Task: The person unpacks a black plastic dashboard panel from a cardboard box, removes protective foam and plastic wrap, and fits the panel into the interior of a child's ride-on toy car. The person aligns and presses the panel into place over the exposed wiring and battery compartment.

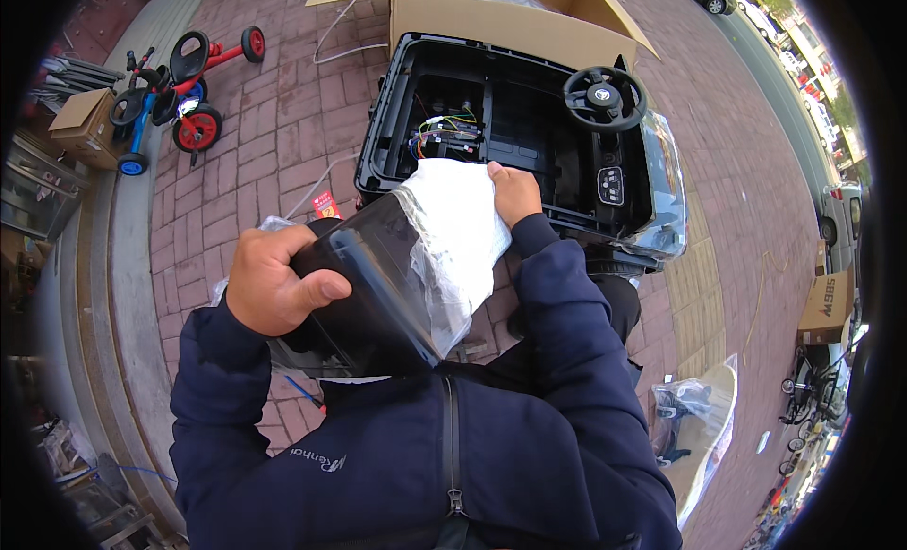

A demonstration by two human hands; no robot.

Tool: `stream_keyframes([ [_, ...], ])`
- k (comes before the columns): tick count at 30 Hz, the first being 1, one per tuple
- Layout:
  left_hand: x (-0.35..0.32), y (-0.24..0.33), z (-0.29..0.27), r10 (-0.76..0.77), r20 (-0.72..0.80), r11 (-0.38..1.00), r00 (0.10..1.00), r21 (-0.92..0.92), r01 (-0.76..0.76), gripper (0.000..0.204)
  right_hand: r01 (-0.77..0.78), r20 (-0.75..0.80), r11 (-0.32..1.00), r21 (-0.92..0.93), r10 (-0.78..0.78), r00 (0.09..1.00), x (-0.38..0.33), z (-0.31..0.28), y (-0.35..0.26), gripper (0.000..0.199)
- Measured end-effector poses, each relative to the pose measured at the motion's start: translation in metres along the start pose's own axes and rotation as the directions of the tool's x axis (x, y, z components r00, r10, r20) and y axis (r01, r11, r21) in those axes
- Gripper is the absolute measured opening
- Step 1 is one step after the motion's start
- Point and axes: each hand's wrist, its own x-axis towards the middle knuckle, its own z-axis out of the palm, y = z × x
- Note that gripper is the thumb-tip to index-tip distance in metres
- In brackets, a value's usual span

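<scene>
In front of my body I hold a glossy black plastic panel (364, 290), tilted, with a white foam wrapping sheet (463, 243) over its far right part. My left hand (282, 281) grips the panel's left edge, thumb on top. The right hand (516, 193) is closed on the upper right edge of the white wrapping. Just beyond stands the black body of a children's ride-on car (534, 139), with a steering wheel (603, 98) on its right side. Coloured wires (449, 125) lie exposed inside it. What the wrapping covers is hidden.
An open cardboard box (510, 25) stands behind the car. Tricycles (196, 129) and a smaller carton (87, 125) are at the far left. Plastic-bagged parts (690, 413) lie at my right on the brick paving (274, 96). A screwdriver-like blue tool (304, 391) lies by my left elbow.
</scene>
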Motion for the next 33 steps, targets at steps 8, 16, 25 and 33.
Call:
stream_keyframes([
  [8,-0.006,-0.001,-0.002,-0.010,-0.030,0.998,1.000,0.060,0.012,0.081,0.095,0.041,0.991,-0.096,-0.092,0.995,0.017,0.026,0.005,0.051],
  [16,0.003,-0.018,-0.028,-0.195,-0.141,0.958,0.971,-0.237,0.158,0.081,0.221,-0.075,0.967,0.123,-0.213,0.974,-0.029,-0.019,-0.060,0.048],
  [25,0.076,-0.064,-0.051,-0.310,0.045,0.892,0.950,-0.333,0.306,0.081,0.876,-0.074,0.472,0.096,-0.875,0.479,-0.052,-0.056,-0.162,0.054],
  [33,0.085,-0.104,-0.017,-0.489,0.358,0.579,0.795,-0.549,0.603,0.076,0.649,0.262,0.680,0.342,-0.732,0.629,-0.061,-0.054,-0.141,0.048],
])
